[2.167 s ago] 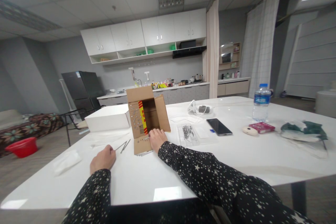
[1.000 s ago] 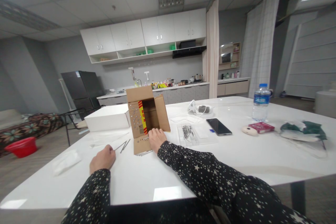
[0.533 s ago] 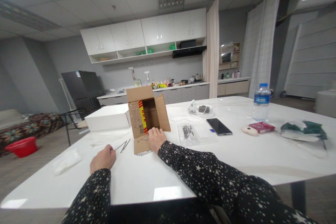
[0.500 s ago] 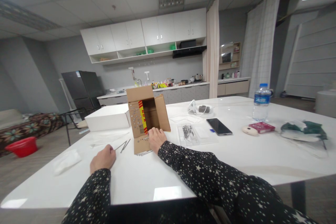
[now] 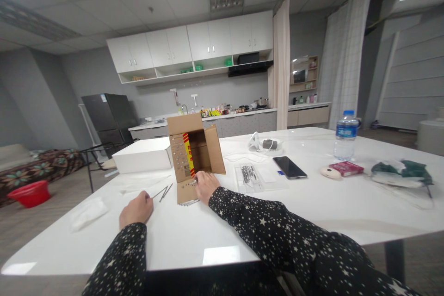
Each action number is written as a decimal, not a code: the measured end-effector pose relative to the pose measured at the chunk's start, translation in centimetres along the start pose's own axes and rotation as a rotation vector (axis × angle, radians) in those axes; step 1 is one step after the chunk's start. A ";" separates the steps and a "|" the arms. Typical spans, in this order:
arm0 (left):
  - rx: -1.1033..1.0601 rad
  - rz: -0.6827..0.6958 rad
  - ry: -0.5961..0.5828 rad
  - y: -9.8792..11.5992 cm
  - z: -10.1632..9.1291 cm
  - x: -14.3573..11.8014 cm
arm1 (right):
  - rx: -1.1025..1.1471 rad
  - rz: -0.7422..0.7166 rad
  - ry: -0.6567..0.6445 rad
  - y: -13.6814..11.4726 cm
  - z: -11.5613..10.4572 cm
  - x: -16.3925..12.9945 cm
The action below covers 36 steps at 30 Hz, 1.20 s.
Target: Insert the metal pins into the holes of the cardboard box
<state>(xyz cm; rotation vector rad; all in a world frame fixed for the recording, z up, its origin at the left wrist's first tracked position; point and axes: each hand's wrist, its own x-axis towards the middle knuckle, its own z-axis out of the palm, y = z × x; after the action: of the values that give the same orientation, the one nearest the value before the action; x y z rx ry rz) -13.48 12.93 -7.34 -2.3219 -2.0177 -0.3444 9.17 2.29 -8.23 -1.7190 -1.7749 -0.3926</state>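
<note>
A cardboard box (image 5: pixel 208 150) stands with its flaps spread and its opening facing me. Small metallic bits dot its left flap (image 5: pixel 179 159) and the lower flap (image 5: pixel 183 194) that lies toward me. Over the lower flap's right side, my right hand (image 5: pixel 207 187) is closed with its fingertips pinched together; whatever they hold is hidden. My left hand (image 5: pixel 136 209) rests closed on the table, fingers curled out of sight. Thin dark metal rods (image 5: pixel 166 192) lie by its fingertips, one reaching the hand. More thin rods (image 5: pixel 189 203) lie along the lower flap's front edge.
Left of the cardboard box is a white box (image 5: pixel 143 156), with a crumpled tissue (image 5: pixel 89 213) nearer me. To the right are a clear case of small dark parts (image 5: pixel 248 177), a phone (image 5: pixel 290 167), a water bottle (image 5: pixel 345 135) and a dark red packet (image 5: pixel 346 168).
My right hand has shifted very slightly on the lower flap, its fingers changing position a little. My left hand, the box and the rods are where they were.
</note>
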 end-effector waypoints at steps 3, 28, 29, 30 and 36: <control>-0.002 0.001 -0.002 0.1 0.0 0.0 | 0.026 -0.001 -0.002 0.2 0.2 0.1; 0.000 0.000 0.005 0.1 0.1 0.1 | 0.098 -0.068 0.160 0.3 0.8 0.1; 0.001 0.001 0.007 0.1 0.0 0.0 | 0.107 -0.079 0.165 0.2 0.8 0.1; 0.000 0.005 0.011 0.1 0.0 0.0 | 0.116 -0.094 0.164 0.1 0.7 0.1; -0.006 0.012 0.032 0.0 -0.2 -0.1 | 0.151 -0.271 0.107 -0.8 0.4 -0.3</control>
<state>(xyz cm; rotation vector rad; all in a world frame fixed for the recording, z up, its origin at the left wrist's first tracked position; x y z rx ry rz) -13.47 12.81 -7.15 -2.3156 -1.9907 -0.3853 8.27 2.21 -8.56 -1.3341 -1.9117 -0.4437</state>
